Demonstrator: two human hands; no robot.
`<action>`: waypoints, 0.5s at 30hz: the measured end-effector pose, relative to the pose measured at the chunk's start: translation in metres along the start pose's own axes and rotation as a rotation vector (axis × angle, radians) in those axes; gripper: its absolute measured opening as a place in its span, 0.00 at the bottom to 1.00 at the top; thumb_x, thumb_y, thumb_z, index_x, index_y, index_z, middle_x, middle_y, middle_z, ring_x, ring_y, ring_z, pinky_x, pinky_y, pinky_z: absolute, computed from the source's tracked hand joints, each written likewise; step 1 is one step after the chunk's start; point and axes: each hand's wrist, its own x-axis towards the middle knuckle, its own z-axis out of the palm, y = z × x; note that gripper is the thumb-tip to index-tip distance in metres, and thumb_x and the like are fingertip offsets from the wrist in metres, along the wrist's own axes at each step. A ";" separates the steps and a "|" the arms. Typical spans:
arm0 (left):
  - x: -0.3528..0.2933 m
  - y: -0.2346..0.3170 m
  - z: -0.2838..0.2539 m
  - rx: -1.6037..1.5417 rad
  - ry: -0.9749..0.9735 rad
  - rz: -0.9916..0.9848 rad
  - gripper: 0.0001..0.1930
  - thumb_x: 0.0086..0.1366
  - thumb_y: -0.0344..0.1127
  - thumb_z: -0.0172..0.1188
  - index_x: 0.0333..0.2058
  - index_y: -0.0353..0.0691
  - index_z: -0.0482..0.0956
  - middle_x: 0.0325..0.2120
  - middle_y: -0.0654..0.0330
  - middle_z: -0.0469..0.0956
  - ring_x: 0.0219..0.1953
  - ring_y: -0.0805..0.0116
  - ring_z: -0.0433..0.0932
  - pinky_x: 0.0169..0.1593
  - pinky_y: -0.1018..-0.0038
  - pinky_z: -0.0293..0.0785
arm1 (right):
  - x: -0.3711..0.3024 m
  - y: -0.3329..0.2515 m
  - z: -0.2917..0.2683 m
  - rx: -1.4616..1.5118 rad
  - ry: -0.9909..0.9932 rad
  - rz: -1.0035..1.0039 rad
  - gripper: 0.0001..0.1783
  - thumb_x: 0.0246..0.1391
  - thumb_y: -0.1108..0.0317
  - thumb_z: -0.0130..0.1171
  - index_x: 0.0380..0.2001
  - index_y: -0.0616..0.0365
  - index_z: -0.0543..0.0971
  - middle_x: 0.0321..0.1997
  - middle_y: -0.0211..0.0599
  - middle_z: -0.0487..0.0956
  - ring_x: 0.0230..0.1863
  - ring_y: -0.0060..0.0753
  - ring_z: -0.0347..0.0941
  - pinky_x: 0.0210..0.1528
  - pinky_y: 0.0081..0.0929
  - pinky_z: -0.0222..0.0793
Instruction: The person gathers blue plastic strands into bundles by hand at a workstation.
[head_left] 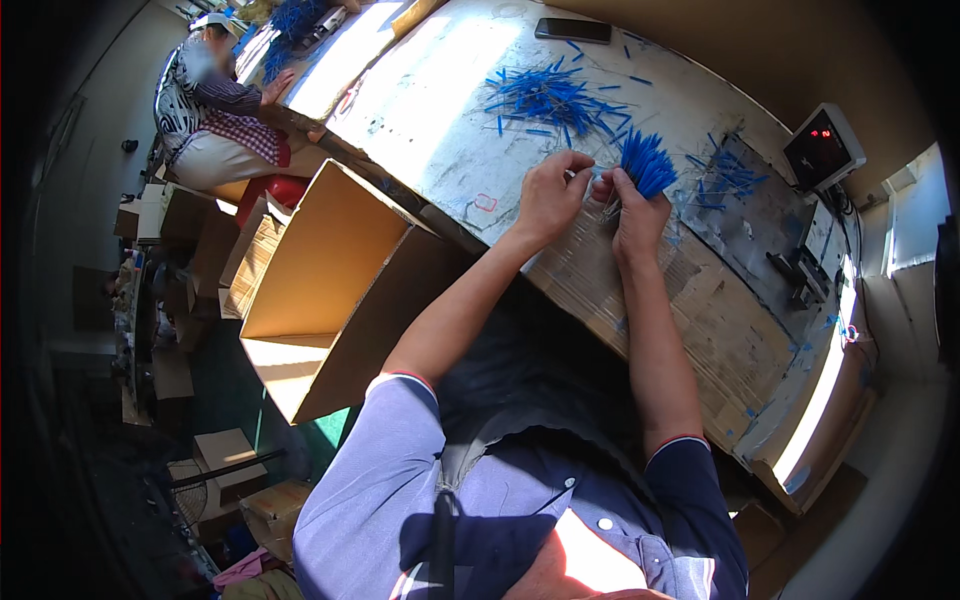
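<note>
My right hand [641, 222] is closed around a bundle of thin pieces with blue tubular ends [648, 163]. Their blue ends fan out above my fingers, and thin pale ends stick out below, near the thumb. Just to the left, my left hand [553, 198] is closed in a pinch, its fingertips close to the bundle. Whatever it pinches is too small to make out. Beyond my hands, a loose pile of the same blue-ended pieces [548, 97] lies on the white worktable [430, 120], with single ones scattered around.
More blue pieces [728, 178] lie at right before a display with red digits [823, 147]. A black phone [573, 30] rests at the back. Flattened cardboard [720, 345] covers the table's near edge. An open carton [310, 265] stands at left; another person [215, 110] sits beyond.
</note>
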 end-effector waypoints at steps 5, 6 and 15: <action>0.041 -0.073 -0.058 0.263 0.257 -0.119 0.09 0.66 0.34 0.63 0.42 0.41 0.86 0.35 0.55 0.86 0.35 0.63 0.84 0.42 0.66 0.78 | -0.003 -0.008 0.002 -0.030 -0.052 0.088 0.06 0.61 0.72 0.64 0.38 0.65 0.81 0.30 0.37 0.83 0.25 0.28 0.79 0.30 0.26 0.76; 0.051 -0.086 -0.068 0.303 0.289 -0.155 0.08 0.66 0.35 0.63 0.41 0.42 0.86 0.37 0.54 0.86 0.38 0.58 0.85 0.45 0.62 0.78 | -0.003 -0.008 0.003 -0.061 -0.047 0.094 0.06 0.61 0.72 0.64 0.37 0.65 0.81 0.30 0.36 0.82 0.25 0.27 0.78 0.29 0.25 0.75; 0.080 -0.112 -0.078 0.478 0.231 -0.169 0.12 0.67 0.43 0.63 0.42 0.43 0.87 0.39 0.55 0.85 0.43 0.56 0.84 0.51 0.61 0.77 | -0.002 -0.002 0.004 -0.120 -0.061 0.090 0.07 0.61 0.71 0.65 0.35 0.64 0.81 0.29 0.34 0.82 0.24 0.24 0.77 0.27 0.24 0.74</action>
